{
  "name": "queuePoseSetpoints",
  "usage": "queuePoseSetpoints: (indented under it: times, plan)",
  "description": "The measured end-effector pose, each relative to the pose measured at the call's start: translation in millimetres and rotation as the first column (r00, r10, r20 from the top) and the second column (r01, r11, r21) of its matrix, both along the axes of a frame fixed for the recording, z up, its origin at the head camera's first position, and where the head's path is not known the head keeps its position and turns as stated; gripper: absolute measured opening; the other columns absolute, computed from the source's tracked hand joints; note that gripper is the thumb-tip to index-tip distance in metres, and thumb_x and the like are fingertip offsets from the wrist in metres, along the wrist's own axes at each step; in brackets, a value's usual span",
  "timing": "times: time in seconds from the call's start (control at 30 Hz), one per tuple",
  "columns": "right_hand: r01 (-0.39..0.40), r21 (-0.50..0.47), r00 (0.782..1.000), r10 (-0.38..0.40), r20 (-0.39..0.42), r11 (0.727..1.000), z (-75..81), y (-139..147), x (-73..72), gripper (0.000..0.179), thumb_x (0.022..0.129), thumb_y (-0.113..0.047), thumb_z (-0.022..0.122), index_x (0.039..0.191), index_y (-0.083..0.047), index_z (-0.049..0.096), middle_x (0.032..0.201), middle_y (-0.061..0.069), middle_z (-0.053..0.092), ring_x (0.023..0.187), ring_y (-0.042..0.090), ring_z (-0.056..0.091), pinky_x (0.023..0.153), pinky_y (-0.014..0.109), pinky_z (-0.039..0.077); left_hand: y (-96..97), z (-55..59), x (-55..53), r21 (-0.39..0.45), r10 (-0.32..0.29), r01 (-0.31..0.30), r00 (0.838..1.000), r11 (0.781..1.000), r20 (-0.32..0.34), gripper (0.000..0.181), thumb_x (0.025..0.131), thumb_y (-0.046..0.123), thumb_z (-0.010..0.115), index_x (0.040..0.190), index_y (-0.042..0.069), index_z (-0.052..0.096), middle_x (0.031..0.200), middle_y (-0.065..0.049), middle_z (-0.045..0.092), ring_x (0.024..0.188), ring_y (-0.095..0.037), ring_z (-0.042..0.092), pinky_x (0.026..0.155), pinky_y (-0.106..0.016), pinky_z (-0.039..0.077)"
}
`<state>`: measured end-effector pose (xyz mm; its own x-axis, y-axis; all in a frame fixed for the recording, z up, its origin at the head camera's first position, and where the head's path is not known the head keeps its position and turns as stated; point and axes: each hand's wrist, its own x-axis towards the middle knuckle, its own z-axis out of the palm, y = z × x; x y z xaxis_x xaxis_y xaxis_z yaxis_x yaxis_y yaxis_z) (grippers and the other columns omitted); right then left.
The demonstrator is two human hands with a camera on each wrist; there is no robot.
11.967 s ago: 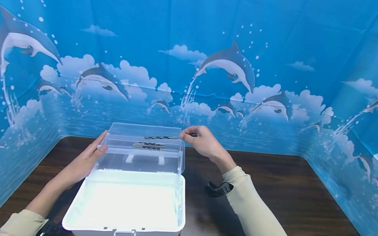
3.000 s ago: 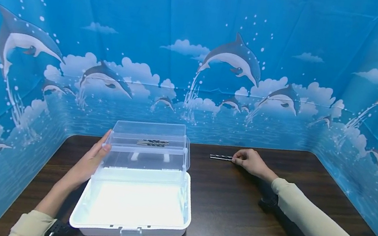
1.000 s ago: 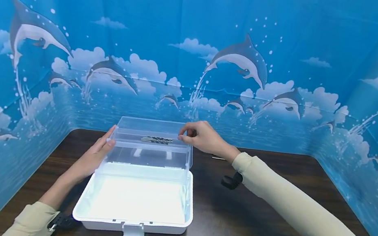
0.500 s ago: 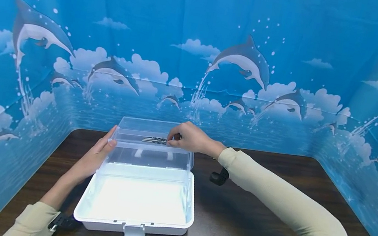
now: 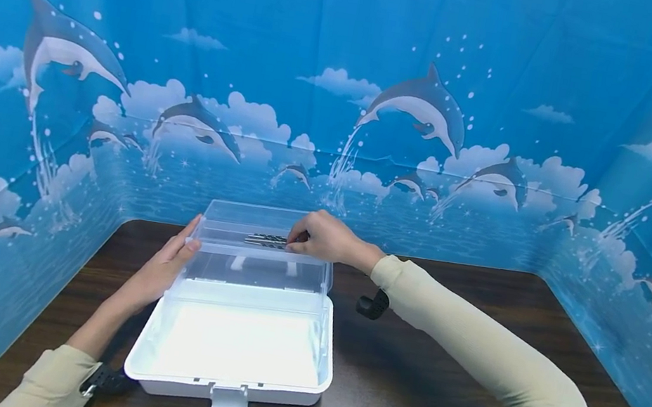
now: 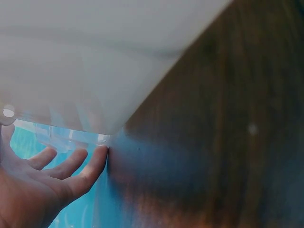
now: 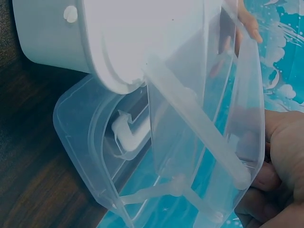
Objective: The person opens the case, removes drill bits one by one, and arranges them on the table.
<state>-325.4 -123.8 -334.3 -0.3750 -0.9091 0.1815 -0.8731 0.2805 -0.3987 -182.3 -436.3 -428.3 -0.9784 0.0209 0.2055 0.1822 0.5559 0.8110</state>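
A white box [image 5: 286, 395] stands with its clear lid [image 7: 76, 114] folded back and a clear upper tray [image 5: 217, 235] raised on hinged arms. Several drill bits [image 5: 265, 240] lie side by side in the tray. My right hand [image 5: 330, 238] reaches over the tray's right end, thumb and curled fingers pinching at the bits' right ends; those ends are hidden behind the fingers. My left hand [image 5: 157, 273] rests against the tray's left end, its fingers spread and lightly bent along the plastic in the left wrist view.
The box sits on a dark wooden table [image 5: 410, 402], its latch [image 5: 229, 400] hanging down in front. A blue dolphin-print curtain [image 5: 326, 118] encloses the back and sides. Black straps [image 5: 373, 303] circle both wrists.
My right hand earlier lifted out a drill bit and laid bits on the table at the right; it has since returned leftwards to the tray's bits. My left hand has stayed at the tray.
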Motion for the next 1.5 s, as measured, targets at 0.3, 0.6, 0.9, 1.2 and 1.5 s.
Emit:
queuePoseSetpoints:
  times: [0.3, 0.6, 0.9, 1.2, 1.5]
  plan:
    - [-0.006, -0.072, 0.994, 0.014, 0.111, 0.997, -2.9, 6, -4.5, 0.013, 0.100, -0.011, 0.068, 0.099, -0.005, 0.079, 0.082, 0.001, 0.072, 0.064, 0.012, 0.059, 0.062, 0.027, 0.048, 1.7, -1.4, -1.5, 0.000, 0.001, -0.001, 1.000, 1.000, 0.011, 0.063, 0.111, 0.045, 0.033, 0.163, 0.041, -0.003, 0.169, -0.014, -0.007, 0.150, -0.048, -0.005, 0.099, -0.085, 0.006]
    - [0.011, -0.147, 0.989, 0.012, 0.150, 0.989, -7.1, 15, -9.0, 0.014, 0.102, -0.013, 0.065, 0.100, -0.006, 0.077, 0.081, 0.003, 0.069, 0.064, 0.014, 0.053, 0.060, 0.029, 0.043, 6.5, 1.5, -2.6, 0.002, -0.009, 0.009, 1.000, 1.000, 0.015, 0.063, 0.111, 0.044, 0.032, 0.163, 0.038, -0.003, 0.169, -0.014, -0.008, 0.150, -0.048, -0.006, 0.099, -0.086, 0.006]
    - [0.054, -0.149, 0.980, -0.024, 0.198, 0.987, -1.5, 32, -9.3, 0.017, 0.105, -0.017, 0.062, 0.107, -0.007, 0.075, 0.087, 0.006, 0.071, 0.065, 0.017, 0.051, 0.061, 0.031, 0.041, 7.9, -0.6, -4.6, 0.001, -0.005, 0.005, 1.000, 1.000, 0.022, 0.064, 0.111, 0.045, 0.033, 0.163, 0.037, -0.003, 0.168, -0.017, -0.008, 0.149, -0.051, -0.005, 0.098, -0.086, 0.006]
    - [0.105, -0.214, 0.980, -0.065, 0.186, 0.971, 3.2, 64, -17.8, 0.022, 0.105, -0.020, 0.061, 0.110, -0.002, 0.073, 0.070, 0.004, 0.053, 0.056, 0.017, 0.036, 0.059, 0.034, 0.033, 5.4, 3.7, -0.8, -0.009, -0.001, 0.001, 1.000, 1.000, 0.017, 0.063, 0.111, 0.045, 0.033, 0.163, 0.038, -0.003, 0.168, -0.019, -0.007, 0.148, -0.053, -0.003, 0.097, -0.086, 0.008]
    - [0.192, -0.243, 0.971, -0.149, 0.185, 0.951, -4.3, 100, -27.0, 0.014, 0.105, -0.023, 0.061, 0.101, -0.015, 0.071, 0.075, 0.003, 0.056, 0.057, 0.018, 0.038, 0.060, 0.036, 0.036, -0.3, 1.3, 0.7, -0.009, -0.013, 0.013, 1.000, 1.000, 0.003, 0.062, 0.112, 0.043, 0.032, 0.163, 0.039, -0.003, 0.168, -0.017, -0.008, 0.149, -0.050, -0.006, 0.098, -0.086, 0.005]
